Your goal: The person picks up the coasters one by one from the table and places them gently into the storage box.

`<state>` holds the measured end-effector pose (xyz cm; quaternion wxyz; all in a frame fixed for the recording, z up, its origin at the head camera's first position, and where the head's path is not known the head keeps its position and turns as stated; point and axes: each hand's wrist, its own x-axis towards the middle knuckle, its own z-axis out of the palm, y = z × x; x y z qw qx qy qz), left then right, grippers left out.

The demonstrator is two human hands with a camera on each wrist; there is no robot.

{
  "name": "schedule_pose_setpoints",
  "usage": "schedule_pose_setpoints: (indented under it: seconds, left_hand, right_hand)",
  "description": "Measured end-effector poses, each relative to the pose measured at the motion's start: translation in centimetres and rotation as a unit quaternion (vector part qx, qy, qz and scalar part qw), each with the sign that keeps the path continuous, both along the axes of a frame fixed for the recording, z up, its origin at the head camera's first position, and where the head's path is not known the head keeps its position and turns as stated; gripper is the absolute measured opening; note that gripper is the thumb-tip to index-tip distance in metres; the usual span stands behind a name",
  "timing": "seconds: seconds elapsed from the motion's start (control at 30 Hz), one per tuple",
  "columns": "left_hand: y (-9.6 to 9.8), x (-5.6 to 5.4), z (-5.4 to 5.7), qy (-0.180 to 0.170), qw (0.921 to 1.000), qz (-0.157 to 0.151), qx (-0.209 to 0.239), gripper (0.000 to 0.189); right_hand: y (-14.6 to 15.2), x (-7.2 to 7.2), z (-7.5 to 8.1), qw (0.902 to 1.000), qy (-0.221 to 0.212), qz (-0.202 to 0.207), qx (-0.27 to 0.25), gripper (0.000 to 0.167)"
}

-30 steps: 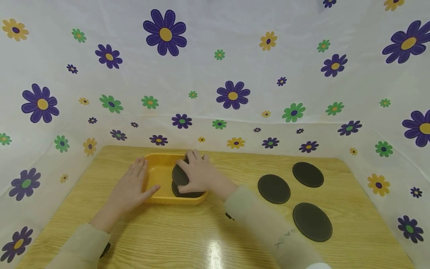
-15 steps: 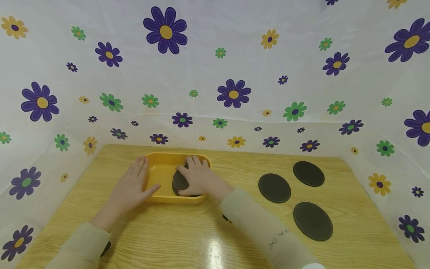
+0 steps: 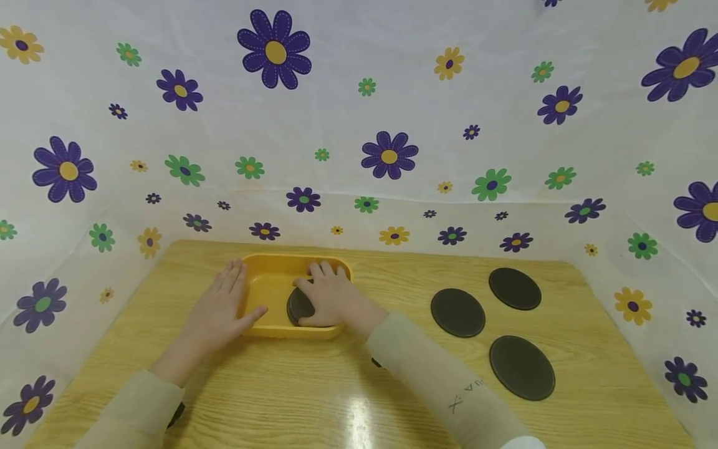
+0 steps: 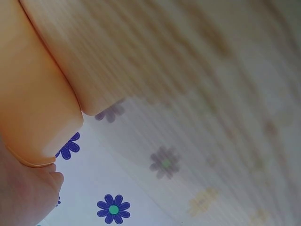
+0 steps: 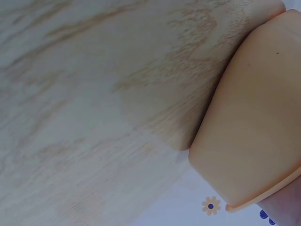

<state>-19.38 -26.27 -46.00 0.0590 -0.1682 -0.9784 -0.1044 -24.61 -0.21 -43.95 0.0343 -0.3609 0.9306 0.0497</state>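
Note:
A yellow rectangular tray (image 3: 269, 289) sits on the wooden table, toward the back left. My left hand (image 3: 215, 312) lies along the tray's left side with straight fingers, its thumb reaching over the near rim. Inside the tray's right half, my right hand (image 3: 332, 298) spans a black round coaster (image 3: 299, 305), thumb at the near edge and fingers bent toward the far edge. The palm hides most of that coaster and whatever lies beneath it. Both wrist views show the tray's outer wall (image 4: 37, 84), with a bit of the right hand (image 5: 284, 200) at one corner.
On the table's right side lie three more black coasters: one nearer the middle (image 3: 457, 313), one at the back (image 3: 515, 289) and one in front (image 3: 522, 368). A white flower-printed cloth (image 3: 336, 118) surrounds the table's back and sides.
My right hand has lowered the coaster, which was tilted over another one, down into the tray; the lower coaster is now covered. The left hand has stayed in place.

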Motion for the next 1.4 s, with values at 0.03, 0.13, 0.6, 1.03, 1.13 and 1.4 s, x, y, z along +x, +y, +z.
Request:
schedule_pose_setpoints:
  seconds: [0.03, 0.13, 0.6, 1.03, 1.13, 1.4]
  left_hand:
    - [0.0, 0.0, 0.0, 0.0, 1.0, 0.0, 0.0, 0.101]
    - [0.0, 0.0, 0.0, 0.0, 1.0, 0.0, 0.003, 0.101]
    - [-0.2, 0.0, -0.4, 0.003, 0.9999, 0.0, 0.011, 0.1]
    - [0.0, 0.2, 0.1, -0.01, 0.9998, 0.002, 0.014, 0.102]
    - [0.0, 0.4, 0.2, -0.013, 0.9997, 0.001, 0.018, 0.102]
    - [0.0, 0.3, 0.3, -0.015, 0.9997, -0.001, 0.019, 0.102]
  right_hand:
    - [0.0, 0.0, 0.0, 1.0, 0.0, 0.002, -0.002, 0.076]
    - [0.2, 0.0, 0.3, 0.9999, 0.0, 0.008, -0.009, 0.075]
    - [3.1, -0.2, 3.6, 0.9981, 0.014, 0.016, -0.058, 0.073]
    - [8.6, -0.3, 5.1, 0.9948, 0.006, -0.018, -0.1, 0.073]
    - [9.8, -0.2, 5.1, 0.9943, 0.004, -0.023, -0.104, 0.074]
    - [13.6, 0.4, 3.9, 0.9931, 0.003, -0.054, -0.104, 0.071]
